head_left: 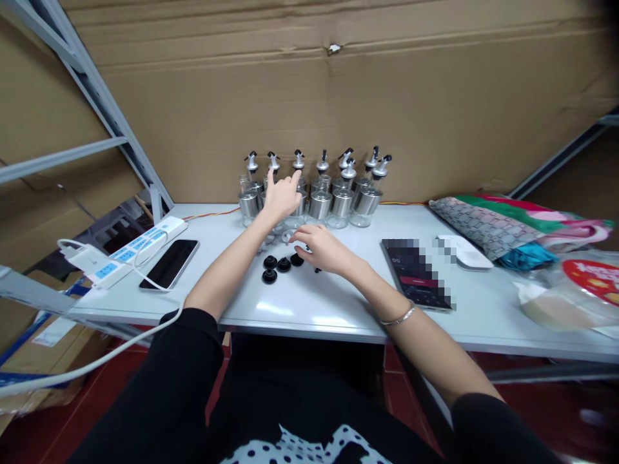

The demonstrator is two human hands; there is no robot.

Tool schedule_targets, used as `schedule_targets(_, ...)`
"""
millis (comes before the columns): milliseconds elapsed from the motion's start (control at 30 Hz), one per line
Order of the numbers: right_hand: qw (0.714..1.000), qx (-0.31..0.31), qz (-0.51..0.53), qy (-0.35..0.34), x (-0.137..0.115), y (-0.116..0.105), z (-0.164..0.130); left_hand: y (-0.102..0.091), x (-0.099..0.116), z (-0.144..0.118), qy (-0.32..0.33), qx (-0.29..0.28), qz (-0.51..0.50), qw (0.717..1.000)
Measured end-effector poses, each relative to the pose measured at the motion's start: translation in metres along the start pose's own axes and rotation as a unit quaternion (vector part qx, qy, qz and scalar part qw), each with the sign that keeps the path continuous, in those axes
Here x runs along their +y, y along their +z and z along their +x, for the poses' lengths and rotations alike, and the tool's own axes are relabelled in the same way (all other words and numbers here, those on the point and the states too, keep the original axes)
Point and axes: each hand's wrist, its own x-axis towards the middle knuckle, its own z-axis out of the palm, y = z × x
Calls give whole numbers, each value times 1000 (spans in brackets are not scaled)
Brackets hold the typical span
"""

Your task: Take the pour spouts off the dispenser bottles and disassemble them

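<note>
My left hand (pixel 283 194) reaches over the front of a row of glass-and-steel oil bottles (pixel 320 205), its index finger and thumb spread apart. It covers part of some bottles; whether it touches one I cannot tell. Near the front of the row, my right hand (pixel 322 248) hovers low over the table with fingers bent and apart. Its fingertips are close to a small clear round piece (pixel 287 236). Several black stoppers (pixel 269 276) lie below and left of it. Silver pour spouts with black flip levers (pixel 348 169) top the back bottles; some front bottles have bare necks.
On the left of the white table (pixel 309 316) are a power strip (pixel 140 248) with a white cable and a phone (pixel 170 264). To the right lie a second phone (pixel 416 274), a white device (pixel 465 252) and colourful bags (pixel 527 225). Cardboard (pixel 271 96) stands behind.
</note>
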Motion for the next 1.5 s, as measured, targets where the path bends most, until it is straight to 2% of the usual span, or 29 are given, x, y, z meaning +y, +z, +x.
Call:
schedule_targets(100, 999, 27, -8, 17, 0, -3, 0, -3, 1, -2, 14, 6, 19, 1000)
schedule_targets(233, 994, 95, -12, 51, 5, -8, 1, -3, 4, -5, 35, 24, 23, 999)
schedule_targets(367, 979, 188, -19, 74, 19, -8, 2, 1, 5, -6, 65, 6, 30, 997)
schedule_targets(433, 972, 214, -28, 88, 29, -3, 3, 3, 5, -6, 72, -5, 31, 997)
schedule_targets(533, 973, 195, -40, 117, 44, 8, 3, 2, 7, -7, 69, -17, 37, 997)
schedule_targets(633, 978, 150, -54, 137, 55, 17, 3, -6, 7, -13, 62, 7, 50, 997)
schedule_targets(767, 984, 114, -49, 124, 64, 23, 3, -15, -6, -24, -32, 49, 53, 997)
schedule_targets(900, 988, 101, -17, 113, 73, 28, 5, -10, -29, -34, -96, 1, 65, 993)
schedule_targets(1100, 990, 87, 12, 106, 84, 34, 6, 5, -40, -42, -90, -16, 89, 992)
schedule_targets(1367, 989, 117, 26, 81, 89, 38, 8, 4, -48, -48, -54, -23, 80, 995)
schedule_targets(1433, 982, 167, 27, 86, 86, 33, 7, 1, -48, -51, -49, -25, 72, 996)
schedule_targets(1500, 958, 260, 19, 123, 85, 26, 7, -4, -47, -57, -49, -25, 57, 997)
